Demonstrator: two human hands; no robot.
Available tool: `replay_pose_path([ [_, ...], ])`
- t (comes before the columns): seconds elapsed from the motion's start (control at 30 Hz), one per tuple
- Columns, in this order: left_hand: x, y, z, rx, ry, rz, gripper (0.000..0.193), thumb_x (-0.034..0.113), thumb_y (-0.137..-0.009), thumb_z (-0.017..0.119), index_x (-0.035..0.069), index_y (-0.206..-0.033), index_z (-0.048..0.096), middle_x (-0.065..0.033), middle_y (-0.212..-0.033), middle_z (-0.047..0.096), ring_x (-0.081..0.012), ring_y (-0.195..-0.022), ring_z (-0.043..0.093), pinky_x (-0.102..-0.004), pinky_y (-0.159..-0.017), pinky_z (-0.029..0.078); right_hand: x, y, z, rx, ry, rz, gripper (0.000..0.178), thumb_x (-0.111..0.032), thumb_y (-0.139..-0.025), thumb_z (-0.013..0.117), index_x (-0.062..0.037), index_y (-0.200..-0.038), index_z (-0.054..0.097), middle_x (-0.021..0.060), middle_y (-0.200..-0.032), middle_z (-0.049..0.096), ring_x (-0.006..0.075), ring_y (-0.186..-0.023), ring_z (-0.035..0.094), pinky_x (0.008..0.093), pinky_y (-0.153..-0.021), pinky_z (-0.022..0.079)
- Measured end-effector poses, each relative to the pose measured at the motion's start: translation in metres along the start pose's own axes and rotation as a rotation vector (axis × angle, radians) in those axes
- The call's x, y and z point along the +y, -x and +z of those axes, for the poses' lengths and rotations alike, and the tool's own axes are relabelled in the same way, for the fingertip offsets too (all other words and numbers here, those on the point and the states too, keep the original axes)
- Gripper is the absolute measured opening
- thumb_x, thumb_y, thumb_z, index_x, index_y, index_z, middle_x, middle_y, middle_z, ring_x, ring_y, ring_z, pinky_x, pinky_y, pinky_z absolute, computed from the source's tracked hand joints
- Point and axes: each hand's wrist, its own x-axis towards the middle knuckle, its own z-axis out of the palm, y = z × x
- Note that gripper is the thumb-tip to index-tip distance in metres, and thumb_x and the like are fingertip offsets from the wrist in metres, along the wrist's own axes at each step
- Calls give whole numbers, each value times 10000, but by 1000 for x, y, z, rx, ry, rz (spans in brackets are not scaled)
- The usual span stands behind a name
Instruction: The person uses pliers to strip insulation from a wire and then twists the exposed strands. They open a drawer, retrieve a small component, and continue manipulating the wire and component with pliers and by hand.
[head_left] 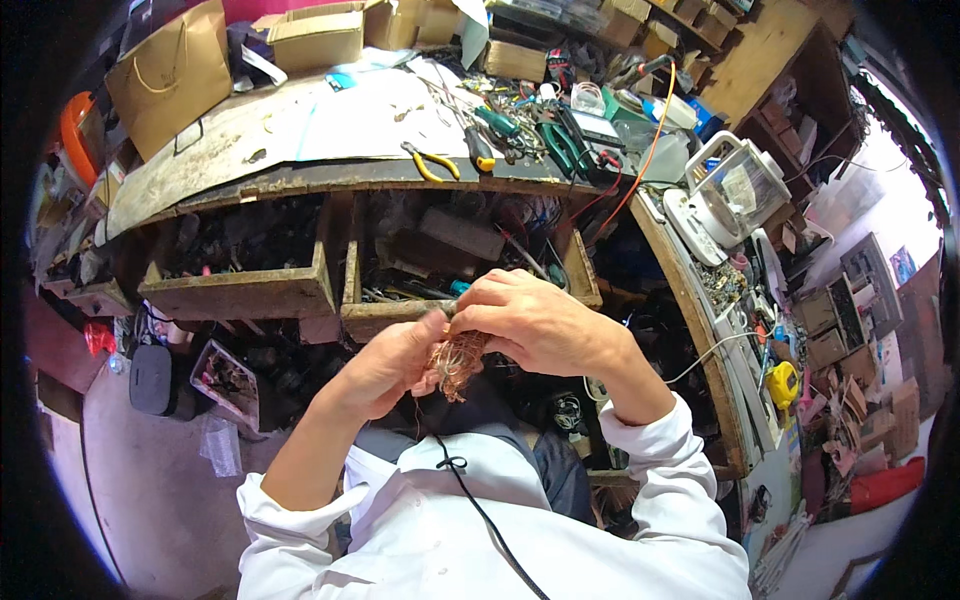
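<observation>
A tangled bundle of thin copper wire (460,364) hangs between my two hands, in front of an open wooden drawer (395,322). My left hand (392,362) is closed on the bundle's left side, thumb pointing up. From above, my right hand (535,322) grips its upper right part with curled fingers. The fingertips of both hands nearly meet at the top of the bundle, and what lies right between them is partly hidden. A loose strand of wire trails down toward my lap.
On the bench lie yellow-handled pliers (432,162), a screwdriver (478,148) and white paper (375,118). A second open drawer (240,296) holds dark clutter. A blender jug (742,188) and a yellow tape measure (783,383) stand right. A bin (226,384) sits below left.
</observation>
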Motion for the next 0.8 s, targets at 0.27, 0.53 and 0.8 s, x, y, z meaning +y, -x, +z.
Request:
replay_pose_path([
  [0.27,-17,21,-3,205,-1,46,310,257,-1033,654,30,-1241,618,-48,-885,658,-37,-646,515,-178,-559,420,17,14,-4,336,-73,127,523,-20,-723,846,-78,-1224,710,152,-1237,662,366,-1126,652,448,-987,535],
  [0.53,-28,51,-20,218,66,136,433,266,-985,706,-13,-1293,582,-83,-858,685,-58,-593,557,-187,-492,428,115,187,-96,529,871,1379,151,-112,-939,659,-56,-1000,785,192,-1071,741,334,-991,717,446,-906,570],
  [0.8,-33,47,-23,210,82,154,452,290,-992,700,-23,-1296,577,-86,-824,700,-61,-527,576,-180,-438,455,131,217,-107,470,595,1616,164,-198,-884,750,-97,-999,805,202,-1066,766,387,-1030,735,480,-909,579],
])
